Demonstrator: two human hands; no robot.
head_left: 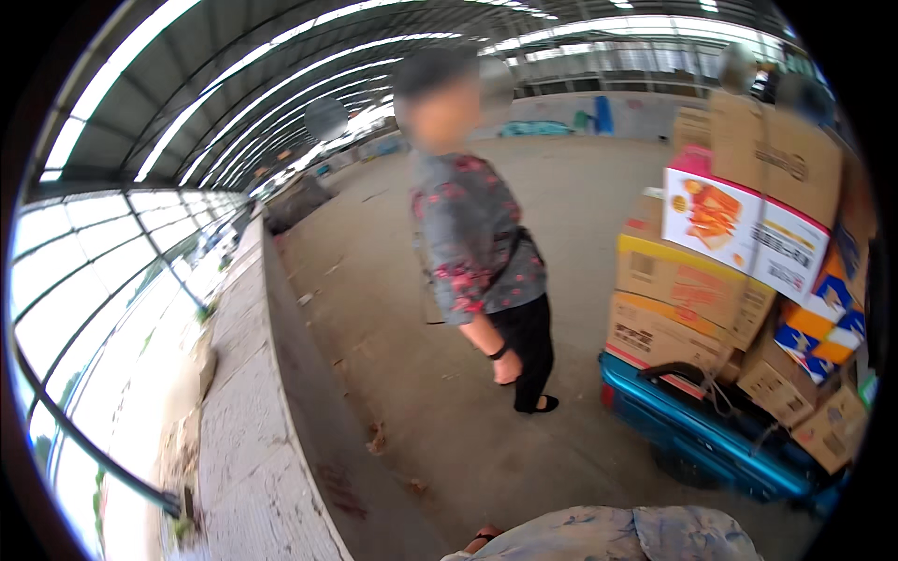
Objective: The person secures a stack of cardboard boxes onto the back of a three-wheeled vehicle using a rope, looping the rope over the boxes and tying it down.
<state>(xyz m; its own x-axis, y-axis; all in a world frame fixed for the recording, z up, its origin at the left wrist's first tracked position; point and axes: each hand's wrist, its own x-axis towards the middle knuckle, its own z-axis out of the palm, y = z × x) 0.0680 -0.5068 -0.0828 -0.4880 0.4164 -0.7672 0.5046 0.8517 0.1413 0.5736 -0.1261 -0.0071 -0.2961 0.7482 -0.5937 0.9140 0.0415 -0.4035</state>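
Neither my left hand nor my right hand shows. Along the lower edge bulges my own pale clothing [608,538] with a bluish pattern. Beside it is a small patch of skin with a dark strap [484,537], too little to tell what it belongs to. At the right stands a blue cargo cart [702,439] stacked with cardboard boxes [673,280]. A white and pink carton [716,220] with a food picture sits high on the pile, under a large brown box [776,159]. Thin cord [718,400] hangs over the cart's side.
A person [482,243] in a grey and red flowered top stands ahead, left of the cart, one arm hanging down. A low concrete wall [253,402] runs along the left, with metal framing beyond. Blue-green sheeting [535,128] lies at the far wall under a high roof.
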